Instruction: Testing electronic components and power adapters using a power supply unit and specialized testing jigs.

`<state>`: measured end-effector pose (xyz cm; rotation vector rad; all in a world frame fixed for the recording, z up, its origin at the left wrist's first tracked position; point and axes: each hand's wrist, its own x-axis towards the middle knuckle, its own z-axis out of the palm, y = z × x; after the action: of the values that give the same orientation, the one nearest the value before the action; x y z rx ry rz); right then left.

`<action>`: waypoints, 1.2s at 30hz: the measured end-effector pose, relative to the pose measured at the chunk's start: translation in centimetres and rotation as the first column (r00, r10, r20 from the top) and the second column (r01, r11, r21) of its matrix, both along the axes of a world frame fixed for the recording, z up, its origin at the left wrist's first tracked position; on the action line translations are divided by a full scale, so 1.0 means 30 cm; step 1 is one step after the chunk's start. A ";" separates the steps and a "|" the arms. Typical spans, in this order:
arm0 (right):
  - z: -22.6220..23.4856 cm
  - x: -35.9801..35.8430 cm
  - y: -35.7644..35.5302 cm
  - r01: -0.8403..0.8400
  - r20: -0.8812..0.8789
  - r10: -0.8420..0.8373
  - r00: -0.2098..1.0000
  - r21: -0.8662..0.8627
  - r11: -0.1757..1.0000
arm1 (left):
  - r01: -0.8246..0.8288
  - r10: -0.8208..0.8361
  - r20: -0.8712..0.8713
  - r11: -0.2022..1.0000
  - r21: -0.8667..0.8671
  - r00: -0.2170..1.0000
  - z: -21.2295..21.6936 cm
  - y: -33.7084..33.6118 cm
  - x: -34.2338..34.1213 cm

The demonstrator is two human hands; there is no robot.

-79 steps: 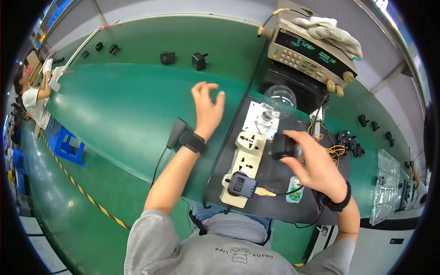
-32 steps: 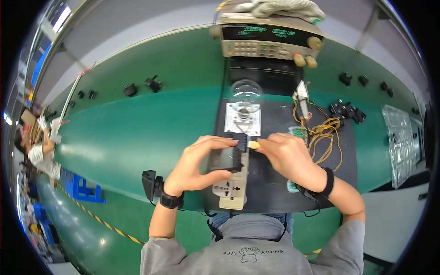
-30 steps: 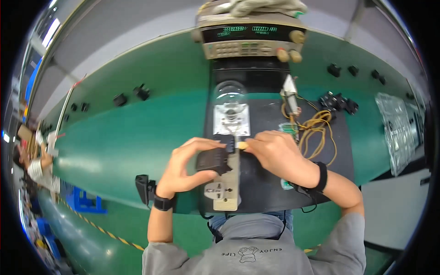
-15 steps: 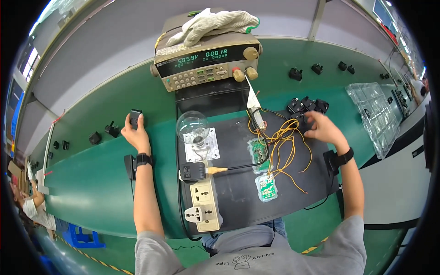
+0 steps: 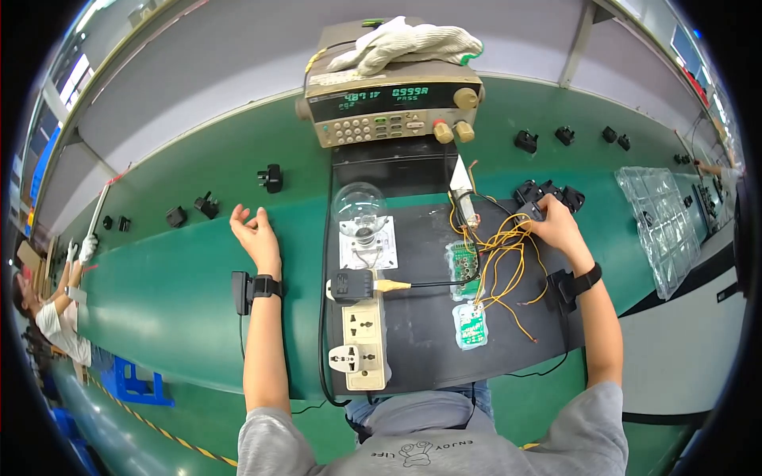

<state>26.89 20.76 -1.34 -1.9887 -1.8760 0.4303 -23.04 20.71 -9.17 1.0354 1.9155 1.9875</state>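
Note:
My left hand (image 5: pixel 259 238) is over the green belt, fingers loosely spread and holding nothing. Just beyond it lies a black plug adapter (image 5: pixel 271 178), apart from the fingers. At the right, my right hand (image 5: pixel 559 230) pinches another black adapter (image 5: pixel 530 212) at the near side of a pile of black adapters (image 5: pixel 549 190). Loops of yellow wire (image 5: pixel 503 252) lie beside and below that hand. Between my hands, a black power adapter (image 5: pixel 352 285) sits in a cream power strip (image 5: pixel 375 341), with a yellow-ended black cable (image 5: pixel 429 285) plugged into it.
Behind stands a test instrument (image 5: pixel 381 131) with a lit display and white gloves (image 5: pixel 409 44) on top. A glass bulb (image 5: pixel 359 206) and two green circuit boards (image 5: pixel 465 268) occupy the dark board. Clear plastic trays (image 5: pixel 660 230) lie right. A person (image 5: pixel 59 313) works far left.
My left hand has let go of its adapter, which now lies on the belt beyond it. My right hand has closed on an adapter by the pile. The instrument's display reading has changed.

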 end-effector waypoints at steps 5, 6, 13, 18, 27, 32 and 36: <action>0.010 0.008 -0.036 0.217 -0.481 -0.118 0.869 0.155 0.964 | 0.067 -0.073 -0.074 0.994 -0.086 0.995 0.024 -0.126 0.098; 0.050 -0.016 -0.065 0.309 -0.774 -0.177 0.608 0.026 0.951 | 0.092 -0.099 -0.063 0.991 -0.098 0.993 0.041 -0.144 0.121; 0.219 -0.155 -0.116 -0.265 -0.964 -0.138 -0.225 -0.076 0.961 | 0.069 -0.083 -0.115 0.990 -0.122 0.990 0.037 -0.172 0.097; 0.243 -0.428 -0.291 -0.619 -0.982 0.031 0.189 -0.094 0.780 | 0.039 -0.043 -0.228 0.999 -0.018 0.973 -0.001 -0.147 0.083; 0.146 -0.718 -0.511 -0.862 -0.097 0.886 0.453 0.207 0.463 | 0.128 -0.130 -0.018 0.986 -0.106 0.991 0.075 -0.182 0.120; 0.198 -0.767 -0.560 -0.904 0.182 0.885 0.428 0.100 0.416 | 0.137 -0.136 0.017 0.982 -0.127 0.991 0.080 -0.191 0.109; 0.194 -0.790 -0.551 -0.919 0.299 0.869 0.394 0.100 0.382 | 0.150 -0.144 0.072 0.984 -0.096 0.987 0.098 -0.179 0.120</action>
<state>3.19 4.23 4.47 -0.6351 -2.8769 0.2185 -19.45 15.32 -6.23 1.0407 1.8289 1.8027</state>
